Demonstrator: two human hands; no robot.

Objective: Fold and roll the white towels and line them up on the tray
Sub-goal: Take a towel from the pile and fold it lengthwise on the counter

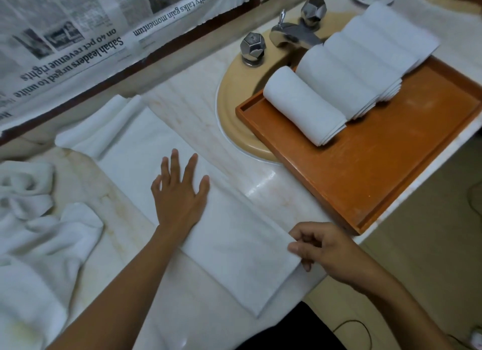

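Across the marble counter [182, 109] the towel [229, 250] lies diagonal (far-left to near-right).

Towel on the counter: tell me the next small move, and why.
Probably turn the near end over to start the roll. The towel lies folded in a long flat strip, the left hand presses its middle, the right hand pinches its near end, and rolls lie on the tray.

On marble countertop [260, 188]: flat folded towel [146, 146] at centre, crumpled towels [39, 232] at left, orange tray [378, 172] resting across sink rim [234, 89] at right.
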